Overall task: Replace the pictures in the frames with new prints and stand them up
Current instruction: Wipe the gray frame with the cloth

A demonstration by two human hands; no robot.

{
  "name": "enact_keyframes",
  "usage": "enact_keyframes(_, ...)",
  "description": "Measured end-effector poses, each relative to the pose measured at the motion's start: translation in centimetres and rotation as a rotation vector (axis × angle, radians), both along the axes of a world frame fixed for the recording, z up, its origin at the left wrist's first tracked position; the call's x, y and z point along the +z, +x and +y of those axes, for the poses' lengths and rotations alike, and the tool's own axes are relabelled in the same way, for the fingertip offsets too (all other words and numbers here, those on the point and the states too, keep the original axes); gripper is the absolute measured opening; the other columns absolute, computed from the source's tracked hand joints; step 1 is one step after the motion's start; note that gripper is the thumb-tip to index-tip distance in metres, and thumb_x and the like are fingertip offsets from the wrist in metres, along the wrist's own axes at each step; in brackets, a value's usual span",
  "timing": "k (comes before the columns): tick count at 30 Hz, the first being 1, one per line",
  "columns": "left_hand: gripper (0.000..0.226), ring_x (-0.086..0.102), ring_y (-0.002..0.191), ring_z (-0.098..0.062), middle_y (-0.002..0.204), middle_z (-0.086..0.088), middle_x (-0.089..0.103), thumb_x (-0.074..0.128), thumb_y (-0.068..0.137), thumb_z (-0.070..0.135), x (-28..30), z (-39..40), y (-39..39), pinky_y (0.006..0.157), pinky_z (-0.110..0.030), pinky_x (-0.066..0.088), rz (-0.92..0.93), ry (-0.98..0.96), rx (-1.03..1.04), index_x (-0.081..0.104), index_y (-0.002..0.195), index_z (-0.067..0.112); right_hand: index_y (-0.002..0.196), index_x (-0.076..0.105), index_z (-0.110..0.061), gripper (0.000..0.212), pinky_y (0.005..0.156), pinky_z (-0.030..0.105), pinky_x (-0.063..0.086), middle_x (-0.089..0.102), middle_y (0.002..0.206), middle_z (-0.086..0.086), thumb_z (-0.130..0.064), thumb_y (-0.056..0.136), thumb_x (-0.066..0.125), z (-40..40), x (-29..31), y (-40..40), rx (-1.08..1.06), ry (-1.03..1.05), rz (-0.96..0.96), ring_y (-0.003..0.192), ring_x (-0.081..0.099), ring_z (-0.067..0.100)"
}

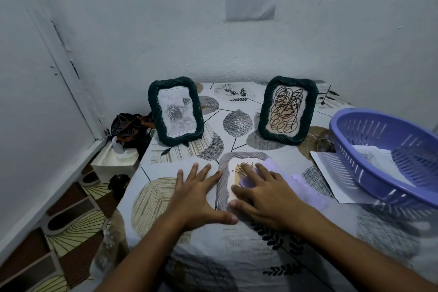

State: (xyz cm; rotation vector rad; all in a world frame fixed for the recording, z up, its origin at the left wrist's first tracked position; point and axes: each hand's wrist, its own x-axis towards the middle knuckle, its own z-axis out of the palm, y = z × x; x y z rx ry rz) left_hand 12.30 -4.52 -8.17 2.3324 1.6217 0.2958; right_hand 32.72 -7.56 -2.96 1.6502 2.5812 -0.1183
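Note:
Two dark green braided frames stand upright at the back of the table: the left frame (175,111) shows a grey rose print, the right frame (287,109) a brown and black scribble print. A grey braided frame (224,179) lies flat near the front, face up, with a scribble picture in it. My right hand (265,191) presses a purple cloth (272,169) flat on that frame's picture. My left hand (201,193) lies flat on the tablecloth beside the frame, fingers spread, thumb touching the frame's lower left edge.
A purple slotted basket (388,156) with papers in it sits at the right, over a white sheet (331,173). The leaf-patterned tablecloth (237,121) covers the table. Left of the table, on the floor, stand a white box (113,165) and dark items (130,128). Walls close in behind and left.

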Motion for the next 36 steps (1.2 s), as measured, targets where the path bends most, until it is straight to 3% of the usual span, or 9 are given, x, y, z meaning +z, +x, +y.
enact_keyframes(2, 0.129, -0.016, 0.147, -0.012, 0.162, 0.011, 0.001, 0.038, 0.039, 0.103, 0.0, 0.0, 0.0, 0.117, -0.052, -0.013, 0.007, 0.003, 0.001, 0.012, 0.151, 0.043, 0.139, 0.038, -0.039, 0.098, 0.113, 0.049, 0.02, 0.005, 0.161, 0.009, -0.081, 0.069, -0.017, -0.1, -0.1, 0.1, -0.016, 0.0, -0.009, 0.145, 0.007, 0.037)
enact_keyframes(6, 0.128, -0.016, 0.147, -0.013, 0.162, 0.011, 0.001, 0.037, 0.04, 0.103, 0.0, 0.0, 0.0, 0.117, -0.052, -0.012, 0.023, 0.003, -0.001, 0.011, 0.15, 0.044, 0.141, 0.036, -0.044, 0.058, 0.114, 0.046, 0.016, 0.004, 0.161, 0.009, -0.068, 0.093, 0.014, 0.0, -0.3, 0.1, -0.059, -0.028, 0.003, 0.146, 0.003, 0.035)
enact_keyframes(10, 0.127, -0.016, 0.147, -0.012, 0.162, 0.011, 0.0, 0.038, 0.04, 0.103, 0.0, 0.0, 0.0, 0.117, -0.053, -0.011, 0.023, 0.004, 0.003, 0.011, 0.151, 0.044, 0.139, 0.039, -0.043, 0.052, 0.114, 0.046, 0.016, -0.002, 0.161, 0.007, -0.064, 0.094, 0.024, 0.3, -0.2, 0.4, -0.029, -0.063, 0.043, 0.147, 0.004, 0.031)
enact_keyframes(14, 0.128, -0.016, 0.147, -0.013, 0.162, 0.011, -0.001, 0.037, 0.04, 0.103, 0.0, 0.1, 0.0, 0.117, -0.054, -0.011, 0.028, -0.004, 0.002, 0.009, 0.15, 0.045, 0.136, 0.046, -0.035, 0.05, 0.11, 0.038, 0.028, 0.01, 0.161, 0.005, -0.06, 0.093, 0.037, 0.3, -0.3, 1.5, -0.049, 0.028, 0.163, 0.144, 0.019, 0.023)
enact_keyframes(17, 0.128, -0.016, 0.147, -0.014, 0.162, 0.01, 0.0, 0.037, 0.04, 0.103, 0.0, 0.1, 0.1, 0.117, -0.054, -0.011, 0.026, -0.004, 0.003, 0.01, 0.151, 0.044, 0.125, 0.057, -0.03, 0.052, 0.104, 0.035, 0.033, 0.018, 0.159, 0.003, -0.062, 0.091, 0.035, 0.3, -0.5, 1.8, -0.059, 0.068, 0.128, 0.141, 0.022, 0.02)
enact_keyframes(24, 0.13, -0.015, 0.147, -0.014, 0.162, 0.01, 0.0, 0.037, 0.038, 0.103, 0.2, 0.0, 0.1, 0.117, -0.053, -0.013, 0.021, -0.009, 0.007, 0.011, 0.151, 0.043, 0.135, 0.049, -0.041, 0.068, 0.111, 0.045, 0.02, 0.004, 0.162, -0.002, -0.071, 0.08, 0.024, 0.5, -0.7, 1.4, -0.046, -0.015, 0.153, 0.146, 0.006, 0.021)
enact_keyframes(27, 0.13, -0.015, 0.147, -0.014, 0.162, 0.01, 0.001, 0.036, 0.038, 0.103, 0.1, 0.0, 0.1, 0.117, -0.052, -0.013, 0.025, 0.002, 0.006, 0.011, 0.151, 0.044, 0.133, 0.052, -0.041, 0.065, 0.11, 0.046, 0.02, 0.004, 0.162, -0.003, -0.073, 0.081, 0.028, 0.9, -0.8, 1.2, -0.037, -0.019, 0.148, 0.147, 0.006, 0.022)
enact_keyframes(32, 0.129, -0.015, 0.147, -0.013, 0.162, 0.011, 0.001, 0.038, 0.039, 0.102, 0.0, 0.0, 0.1, 0.117, -0.052, -0.012, 0.001, 0.005, 0.002, 0.011, 0.151, 0.044, 0.12, 0.06, -0.039, 0.08, 0.107, 0.047, 0.021, 0.006, 0.161, -0.002, -0.08, 0.07, 0.012, 0.8, -0.8, 0.3, 0.001, -0.01, 0.175, 0.146, 0.007, 0.025)
enact_keyframes(36, 0.129, -0.015, 0.147, -0.013, 0.162, 0.01, 0.002, 0.036, 0.038, 0.102, 0.1, 0.0, 0.0, 0.117, -0.052, -0.011, 0.002, 0.005, -0.002, 0.011, 0.15, 0.044, 0.111, 0.065, -0.028, 0.061, 0.105, 0.043, 0.024, 0.01, 0.161, -0.001, -0.07, 0.083, 0.032, 0.8, -1.3, -0.5, 0.035, -0.004, 0.213, 0.145, 0.01, 0.021)
